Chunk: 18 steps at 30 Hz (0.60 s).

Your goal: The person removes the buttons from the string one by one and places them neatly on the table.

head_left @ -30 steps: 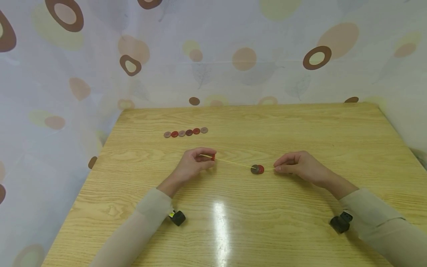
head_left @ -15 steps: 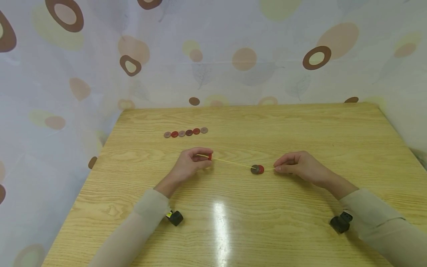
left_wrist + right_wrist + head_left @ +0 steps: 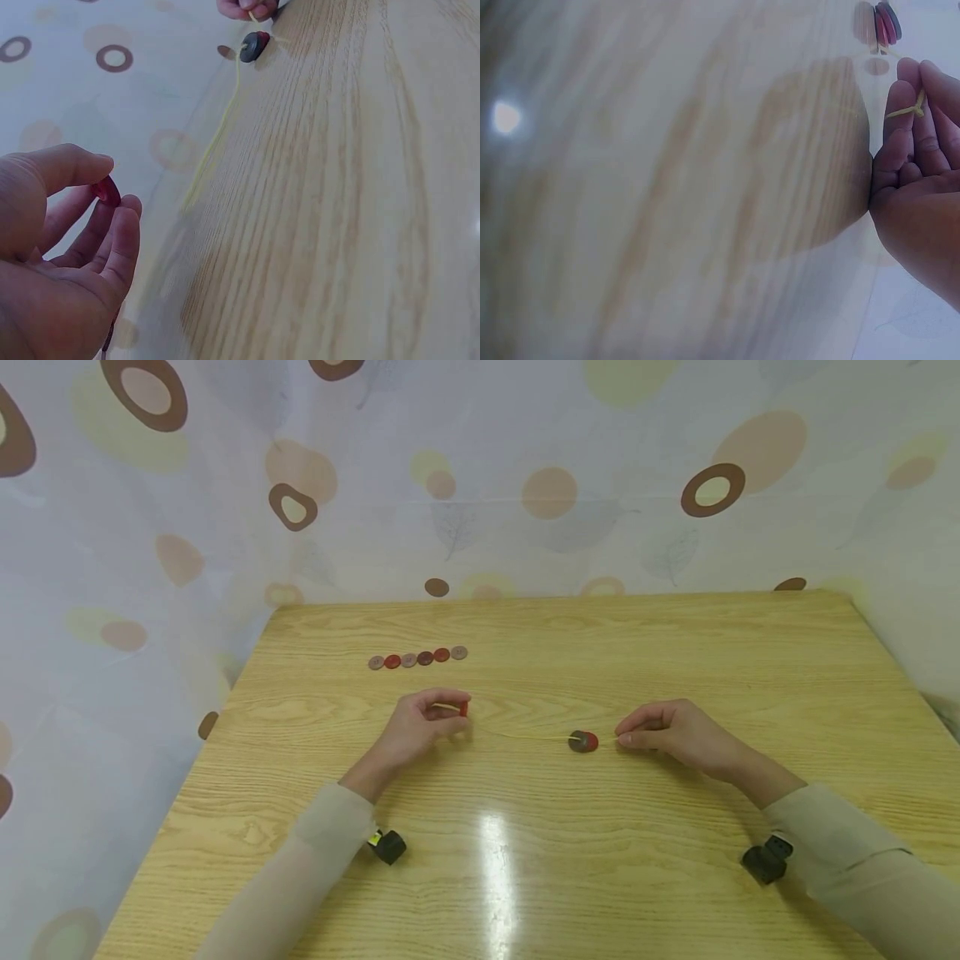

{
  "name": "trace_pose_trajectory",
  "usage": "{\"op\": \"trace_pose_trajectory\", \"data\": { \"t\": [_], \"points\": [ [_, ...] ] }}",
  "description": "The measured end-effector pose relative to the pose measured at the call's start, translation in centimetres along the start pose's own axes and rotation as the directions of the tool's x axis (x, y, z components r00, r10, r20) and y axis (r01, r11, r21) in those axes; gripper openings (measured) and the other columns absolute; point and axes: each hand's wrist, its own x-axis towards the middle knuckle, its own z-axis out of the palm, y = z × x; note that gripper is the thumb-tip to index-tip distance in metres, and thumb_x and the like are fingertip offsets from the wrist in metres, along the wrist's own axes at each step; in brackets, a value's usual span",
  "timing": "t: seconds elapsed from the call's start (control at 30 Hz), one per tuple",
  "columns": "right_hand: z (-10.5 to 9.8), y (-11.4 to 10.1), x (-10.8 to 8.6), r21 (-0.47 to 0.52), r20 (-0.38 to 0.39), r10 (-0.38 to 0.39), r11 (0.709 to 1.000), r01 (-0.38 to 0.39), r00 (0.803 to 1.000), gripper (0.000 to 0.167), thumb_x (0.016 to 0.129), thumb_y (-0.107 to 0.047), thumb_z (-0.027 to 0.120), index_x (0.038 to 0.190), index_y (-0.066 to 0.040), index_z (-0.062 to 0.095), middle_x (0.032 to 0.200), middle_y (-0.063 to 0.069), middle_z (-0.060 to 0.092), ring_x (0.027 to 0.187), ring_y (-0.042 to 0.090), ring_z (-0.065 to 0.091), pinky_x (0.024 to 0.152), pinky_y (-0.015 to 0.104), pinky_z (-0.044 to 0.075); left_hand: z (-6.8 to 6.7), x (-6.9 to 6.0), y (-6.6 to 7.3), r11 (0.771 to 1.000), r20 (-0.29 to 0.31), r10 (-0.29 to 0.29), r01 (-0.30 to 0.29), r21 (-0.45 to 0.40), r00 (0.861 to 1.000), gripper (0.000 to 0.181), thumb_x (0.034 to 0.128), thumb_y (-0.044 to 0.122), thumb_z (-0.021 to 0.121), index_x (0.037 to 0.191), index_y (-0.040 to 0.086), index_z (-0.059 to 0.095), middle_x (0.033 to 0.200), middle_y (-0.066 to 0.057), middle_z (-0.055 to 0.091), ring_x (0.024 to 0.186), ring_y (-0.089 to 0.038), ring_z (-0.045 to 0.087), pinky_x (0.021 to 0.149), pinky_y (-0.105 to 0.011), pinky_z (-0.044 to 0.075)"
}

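Observation:
My left hand (image 3: 424, 724) pinches a red button (image 3: 464, 708) between thumb and fingertips; the left wrist view shows this red button (image 3: 107, 191) on edge. From the stacked dark button (image 3: 578, 742) and red button (image 3: 592, 741) on the table, a yellow string (image 3: 525, 737) runs left toward my left hand, sagging. Whether it passes through the held button I cannot tell. Its other end is pinched by my right hand (image 3: 678, 737), just right of the stack. A knot in the string (image 3: 919, 110) shows at the fingers in the right wrist view.
Behind my left hand, several buttons lie in a touching row, among them a red button (image 3: 392, 662) and a pale one (image 3: 459, 652). The wooden table (image 3: 675, 652) meets a patterned curtain (image 3: 487, 543) at its back edge.
My left hand has moved left with the red button, and the string between it and the stack has gone from taut to slack. The stack has shifted slightly right; my right hand stays still.

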Motion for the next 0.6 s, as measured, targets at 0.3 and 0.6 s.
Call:
{"op": "trace_pose_trajectory", "data": {
  "t": [0.3, 0.6],
  "points": [
    [0.0, 0.0, 0.0, 0.007, 0.0, -0.004, 1.0, 0.004, 1.0, 0.028, 0.094, -0.023, 0.073, 0.111, -0.001, 0.073, 0.105, 0.01, 0.073, 0.091, 0.016, 0.063, 0.075, 0.028, 0.05, -0.5, 1.3, 0.3, 0.996, -0.004, 0.047, -0.047, 0.08, 0.999, 0.036, 0.0917, 0.005, 0.073, 0.127, 0.004, 0.067, 0.123, -0.009, 0.067, 0.106, -0.025, 0.064, 0.082, -0.031, 0.053],
    [0.0, 0.1, 0.0, 0.013, 0.0, -0.008, 1.0, 0.008, 1.0, 0.027, 0.094, -0.023, 0.074, 0.11, -0.002, 0.073, 0.104, 0.01, 0.073, 0.09, 0.017, 0.062, 0.075, 0.028, 0.05, -0.2, 4.3, 1.3, 0.946, -0.007, 0.167, -0.158, 0.283, 0.986, 0.035, 0.0928, 0.007, 0.072, 0.127, 0.003, 0.066, 0.124, -0.006, 0.063, 0.103, -0.024, 0.062, 0.088, -0.039, 0.054]
  ]
}}
